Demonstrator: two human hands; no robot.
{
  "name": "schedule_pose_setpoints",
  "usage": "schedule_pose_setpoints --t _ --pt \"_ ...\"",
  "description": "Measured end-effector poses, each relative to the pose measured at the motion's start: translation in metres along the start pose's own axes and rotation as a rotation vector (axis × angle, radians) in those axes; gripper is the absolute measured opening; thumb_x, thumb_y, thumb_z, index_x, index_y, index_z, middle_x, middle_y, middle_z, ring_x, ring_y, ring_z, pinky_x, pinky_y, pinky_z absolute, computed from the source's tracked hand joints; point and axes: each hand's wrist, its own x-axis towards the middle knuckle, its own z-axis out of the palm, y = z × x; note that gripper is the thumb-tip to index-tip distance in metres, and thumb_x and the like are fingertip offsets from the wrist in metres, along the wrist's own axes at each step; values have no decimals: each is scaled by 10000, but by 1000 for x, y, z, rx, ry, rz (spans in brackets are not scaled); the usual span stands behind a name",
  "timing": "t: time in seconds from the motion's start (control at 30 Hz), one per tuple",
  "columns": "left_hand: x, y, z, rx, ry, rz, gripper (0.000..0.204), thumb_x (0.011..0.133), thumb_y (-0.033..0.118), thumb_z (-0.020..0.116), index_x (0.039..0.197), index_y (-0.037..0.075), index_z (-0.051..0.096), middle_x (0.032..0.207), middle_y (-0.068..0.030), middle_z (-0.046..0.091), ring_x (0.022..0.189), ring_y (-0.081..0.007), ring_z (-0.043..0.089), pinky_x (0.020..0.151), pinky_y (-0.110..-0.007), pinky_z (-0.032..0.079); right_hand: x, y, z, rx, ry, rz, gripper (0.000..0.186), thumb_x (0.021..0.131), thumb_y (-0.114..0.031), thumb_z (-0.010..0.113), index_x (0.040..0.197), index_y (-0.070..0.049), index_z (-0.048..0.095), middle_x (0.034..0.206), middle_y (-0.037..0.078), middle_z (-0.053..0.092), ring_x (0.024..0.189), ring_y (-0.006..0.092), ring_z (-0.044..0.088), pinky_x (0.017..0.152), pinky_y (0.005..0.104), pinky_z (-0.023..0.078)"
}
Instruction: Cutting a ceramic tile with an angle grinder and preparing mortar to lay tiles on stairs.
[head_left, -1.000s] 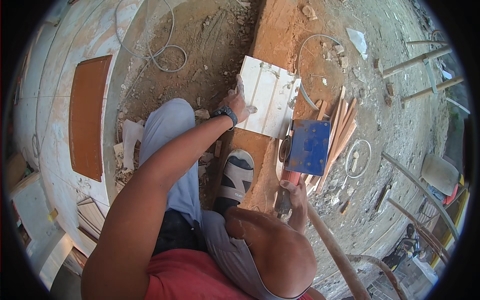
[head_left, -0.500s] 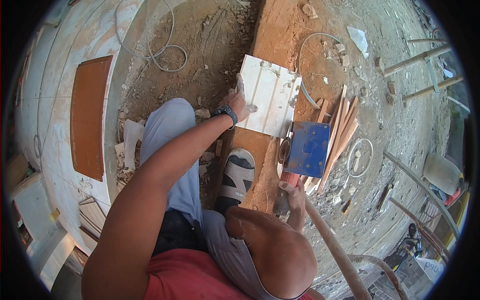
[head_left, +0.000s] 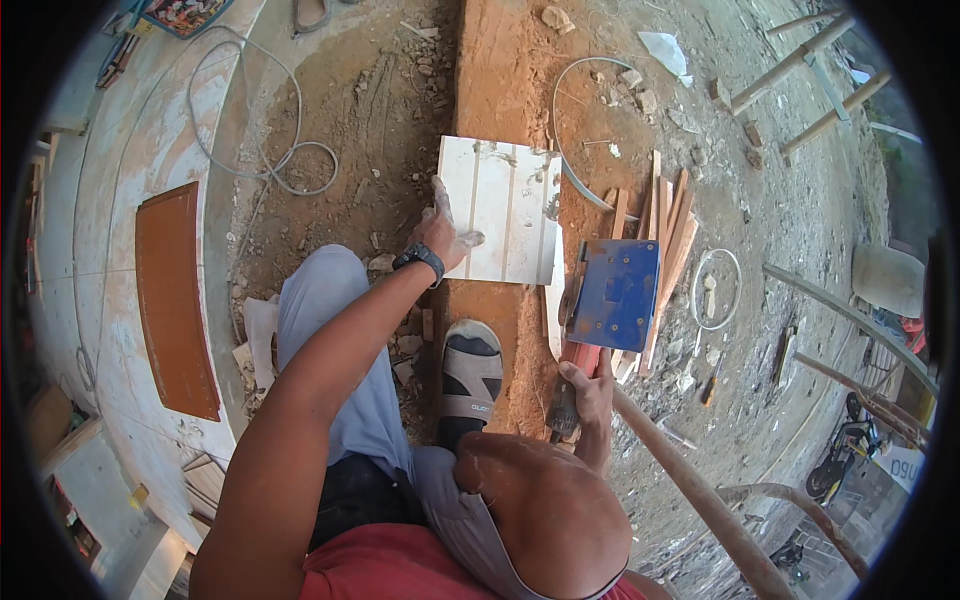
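A cream tile (head_left: pixel 515 215) with brown grooved stripes and chipped, stained spots lies on a long reddish-brown beam (head_left: pixel 500 80). My left hand (head_left: pixel 440 235) grips its left edge, thumb on the face and fingers along the side. Lower right of the tile, my right hand (head_left: pixel 590 390) is closed around the red body of a handheld power cutter (head_left: pixel 612 295). The cutter's blue base plate, dotted with screws, faces up; its blade is not clearly visible. Between tile and cutter a narrow pale strip (head_left: pixel 553 310) shows. My sandalled foot (head_left: pixel 470 375) rests on the beam.
Wooden strips (head_left: pixel 668 225) are piled just beyond the cutter. Poles (head_left: pixel 690 490) slant in from the right. A loose cable (head_left: pixel 300 165) coils on the rubble-strewn ground at left, near a brown panel (head_left: pixel 178 300). A screwdriver-like tool (head_left: pixel 712 385) lies at right.
The whole view has turned and shifted. A small gap has opened between the tile's lower right corner and the cutter. Both hands keep their holds.
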Motion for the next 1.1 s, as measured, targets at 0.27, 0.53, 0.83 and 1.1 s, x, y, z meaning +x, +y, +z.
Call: schedule_pose_setpoints --t 0.27,0.53,0.83,1.1 --pt "2 -1 0 0 11 33 1248 794 343 812 1581 96 -125 1319 -355 522 1182 -467 576 1023 -475 476 -3 -22 5 101 95 -53 800 775 -58 776 1449 -8 348 1160 125 614 900 184 636 758 311 545" --pt "6 -10 6 -3 131 207 1225 769 275 843 1541 -80 -40 1263 -342 585 1097 -423 641 960 -427 512 5 -35 -8 95 139 -52 874 793 -60 771 1466 -27 214 1125 179 617 851 213 657 680 323 573" --pt "10 -19 7 48 104 197 1247 782 249 840 1548 -40 -100 1287 -315 589 1123 -374 646 976 -401 508 24 -14 -15 268 224 -25 852 768 -126 819 1384 -27 239 1012 203 633 766 244 686 631 353 595" --pt "11 -12 10 -28 58 191 1236 774 183 843 1535 -85 -92 1258 -269 628 1117 -316 656 978 -364 507 72 -9 -35 578 29 -35 795 794 -181 781 1381 -14 271 1001 186 635 705 284 711 570 379 619"
